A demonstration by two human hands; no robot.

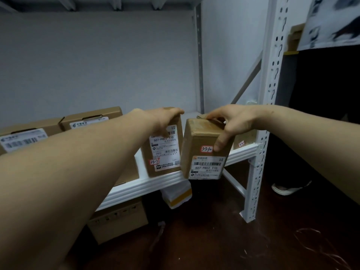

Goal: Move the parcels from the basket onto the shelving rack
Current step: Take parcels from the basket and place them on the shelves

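Observation:
My right hand (231,123) grips a taped brown parcel (202,152) from above, thumb on its front beside a red-edged tag. The parcel hangs tilted at the front edge of the white shelf (155,184), its lower end over the rail. My left hand (165,117) holds the top of an upright brown parcel (162,151) that stands on the shelf just left of it. Both parcels carry white shipping labels. No basket is in view.
Two flat brown boxes (91,118) (25,136) lie at the shelf's back left. Another box (244,140) stands at the right end by the perforated upright (255,182). Below the shelf sit a cardboard box (118,221) and a white packet (178,193). A slipper (288,189) lies on the dark floor.

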